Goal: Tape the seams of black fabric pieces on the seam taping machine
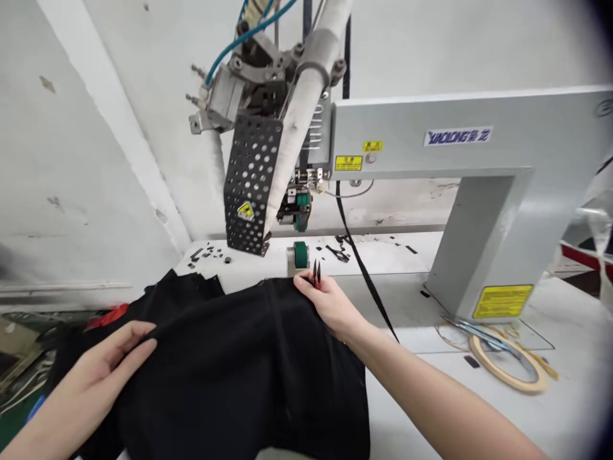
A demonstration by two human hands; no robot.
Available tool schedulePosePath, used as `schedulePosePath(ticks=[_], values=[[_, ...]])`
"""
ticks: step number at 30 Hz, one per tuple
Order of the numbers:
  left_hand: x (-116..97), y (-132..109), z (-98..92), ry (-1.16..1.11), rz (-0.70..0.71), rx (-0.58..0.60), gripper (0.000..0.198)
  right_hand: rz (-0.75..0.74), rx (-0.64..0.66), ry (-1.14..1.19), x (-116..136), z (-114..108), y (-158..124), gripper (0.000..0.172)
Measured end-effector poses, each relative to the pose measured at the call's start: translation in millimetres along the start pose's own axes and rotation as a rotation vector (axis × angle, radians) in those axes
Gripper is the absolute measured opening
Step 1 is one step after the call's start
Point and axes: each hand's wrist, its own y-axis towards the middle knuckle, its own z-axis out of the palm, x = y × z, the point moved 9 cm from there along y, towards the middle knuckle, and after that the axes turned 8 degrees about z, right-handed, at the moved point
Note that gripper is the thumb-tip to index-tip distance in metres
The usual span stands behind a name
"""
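Note:
A black garment is spread over the white machine table, its far edge close to the green roller under the machine head. My right hand rests on the garment's far edge with its fingers closed on a small red-handled snipper whose tips point up. My left hand is at the garment's near left, fingers together and pinching a fold of the cloth.
A grey seam-sealing machine arm spans the right side. A black tape strip hangs down across the table. Tape rings and scissors lie at the right. Small black scraps litter the table's back left.

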Motion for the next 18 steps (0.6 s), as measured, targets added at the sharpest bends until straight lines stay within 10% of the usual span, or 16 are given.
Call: schedulePosePath(ticks=[5,9,13,18], values=[[-26,-8,21.4,0.564,0.324,-0.046,0.033,0.099,-0.014,-0.12,-49,10,17,0.032],[-60,-37,105.5,0.573,0.637,-0.025,0.024,-0.021,-0.046,-0.608,-83,-10,17,0.027],[-70,-69,206.0,0.259,0.618,0.359,0.045,-0.016,-0.106,-1.004,-110,-27,12,0.024],[-50,-78,256.3,0.279,0.553,0.497,0.045,0.008,-0.13,-1.106,-122,-32,11,0.02]])
